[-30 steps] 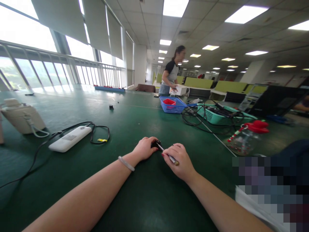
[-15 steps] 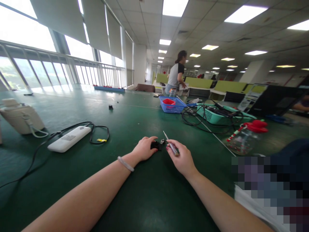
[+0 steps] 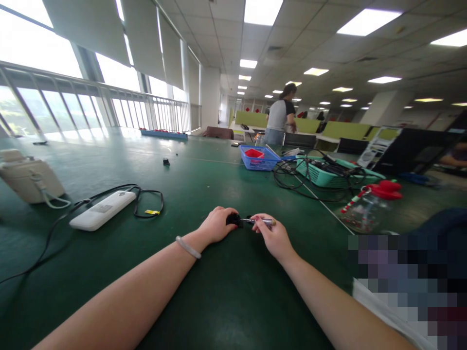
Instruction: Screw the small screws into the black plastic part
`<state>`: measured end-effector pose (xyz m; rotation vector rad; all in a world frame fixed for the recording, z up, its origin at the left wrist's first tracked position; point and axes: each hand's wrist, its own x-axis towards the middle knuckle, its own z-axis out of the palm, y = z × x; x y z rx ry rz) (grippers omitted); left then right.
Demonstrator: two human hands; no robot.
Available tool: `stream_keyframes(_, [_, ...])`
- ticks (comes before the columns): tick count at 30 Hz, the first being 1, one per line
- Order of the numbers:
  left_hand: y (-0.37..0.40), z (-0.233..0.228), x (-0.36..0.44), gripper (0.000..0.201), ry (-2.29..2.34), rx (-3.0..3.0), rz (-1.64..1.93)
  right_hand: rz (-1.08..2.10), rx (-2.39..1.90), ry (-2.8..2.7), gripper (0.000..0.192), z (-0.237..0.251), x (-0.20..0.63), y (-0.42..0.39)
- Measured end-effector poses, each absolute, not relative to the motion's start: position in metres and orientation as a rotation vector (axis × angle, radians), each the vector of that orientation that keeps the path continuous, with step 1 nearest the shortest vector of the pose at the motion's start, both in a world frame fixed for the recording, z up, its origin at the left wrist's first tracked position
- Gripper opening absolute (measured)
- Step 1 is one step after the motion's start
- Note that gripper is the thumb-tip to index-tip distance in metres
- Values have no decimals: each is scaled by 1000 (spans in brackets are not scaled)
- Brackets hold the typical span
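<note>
On the green table, my left hand (image 3: 219,224) is closed around a small black part (image 3: 233,220), thumb on the near side and fingers on the far side. My right hand (image 3: 272,236) grips a screwdriver (image 3: 268,222) by its handle. The shaft lies almost level and points left, its tip at the black part; whether it touches a screw is too small to tell. Another small dark piece shows just behind the shaft, partly hidden by my right fingers.
A white power bank (image 3: 104,210) with a black cable lies left, near a beige bottle (image 3: 31,177). Farther off are a small black block (image 3: 166,162), a blue basket (image 3: 257,164) and a teal basket (image 3: 314,174) with tangled cables. A red-lidded jar (image 3: 367,211) stands right. A person (image 3: 280,116) is beyond.
The screwdriver has swung from pointing away and up to nearly level, its tip now at the black part. My left hand stays put. The person behind has moved slightly right.
</note>
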<state>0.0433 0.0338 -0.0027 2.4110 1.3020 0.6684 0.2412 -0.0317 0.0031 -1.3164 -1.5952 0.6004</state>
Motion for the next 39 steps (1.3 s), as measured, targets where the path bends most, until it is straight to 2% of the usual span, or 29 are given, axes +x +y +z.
stream_keyframes(7, [34,-2,44,42,1323,2396,654,372,-1330,-1627,36,15,239,-43])
stream_keyframes(22, [38,-5,42,48,1271,2439,625,294,-1242,-1921,20,20,232,-48])
stream_keyframes(30, [37,-5,43,47,1285,2433,615,200,-1209,-1839,23,19,236,-48])
stream_keyframes(39, [33,-3,44,43,1177,2556,622,387,-1284,-1766,26,16,238,-41])
